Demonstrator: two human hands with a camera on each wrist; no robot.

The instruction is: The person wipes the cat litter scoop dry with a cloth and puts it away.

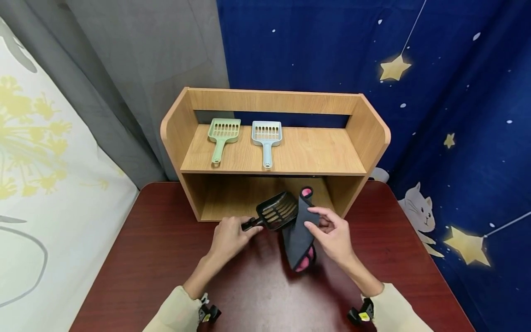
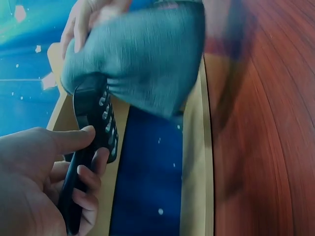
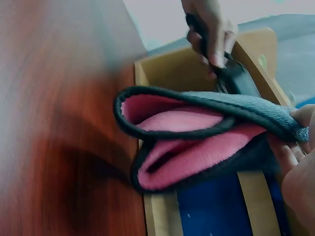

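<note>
My left hand [image 1: 230,237] grips the handle of a black slotted litter scoop [image 1: 277,211], thumb along the handle in the left wrist view. In my right hand [image 1: 333,233] is a folded cloth [image 1: 299,235], grey outside with a pink fleecy inside and black edging, pinched between thumb and fingers. The cloth overlaps the scoop's far end in the head view. In the right wrist view, the pink folds [image 3: 197,152] of the cloth open toward the camera, and the scoop [image 3: 238,81] shows behind them. Both things are held up in front of the shelf's lower level.
A wooden two-level shelf [image 1: 274,102] stands at the back of the dark red table [image 1: 166,258]. On its upper board lie a green litter scoop [image 1: 224,133] and a light blue litter scoop [image 1: 267,138]. Curtains [image 1: 307,46] hang behind.
</note>
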